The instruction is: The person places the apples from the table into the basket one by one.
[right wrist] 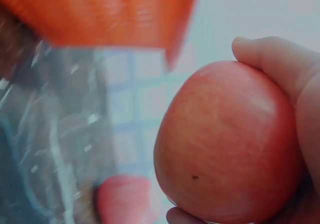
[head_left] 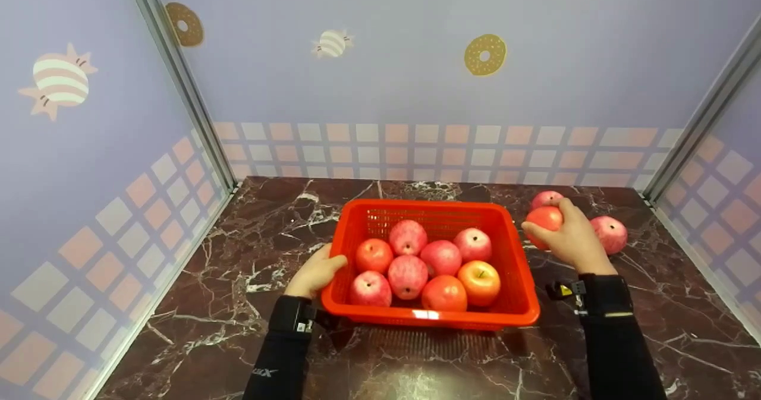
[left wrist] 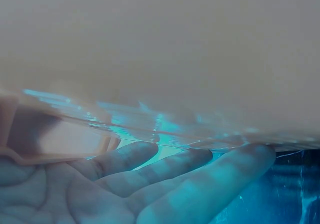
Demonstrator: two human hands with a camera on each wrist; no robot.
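Readable writing: only a small white logo on the left sleeve [head_left: 264, 372], too small to make out. No labels on the basket or the fruit.

Held apple [head_left: 543, 222]: red-orange, smooth, faint pale streaks, one tiny dark speck on the skin in the right wrist view [right wrist: 227, 144]. It sits right of the basket, above the marble tabletop [head_left: 202, 305]. Can't tell whether it's lifted or still touching the surface.

Right hand [head_left: 572, 238]: fingers and thumb curled around that apple, gripping it from the right side. Black sleeve, with a wrist camera strapped on.

Left hand [head_left: 314, 273]: against the basket's left wall, thumb on the rim. In the left wrist view the fingers [left wrist: 200, 184] lie straight and relaxed under the basket edge, not clenched.

Basket [head_left: 523, 281]: red plastic, rectangular, mesh walls, centred on the table. It holds eight apples: pink-streaked ones [head_left: 408, 237], plain red ones [head_left: 374, 255] and one yellow-orange one [head_left: 479, 282] at front right.

Loose on the table: one pink apple [head_left: 610, 234] just right of the right hand, another [head_left: 546, 198] just behind the held apple.

Walls: lilac, with doughnut [head_left: 485, 54] and striped candy [head_left: 59, 82] decals.
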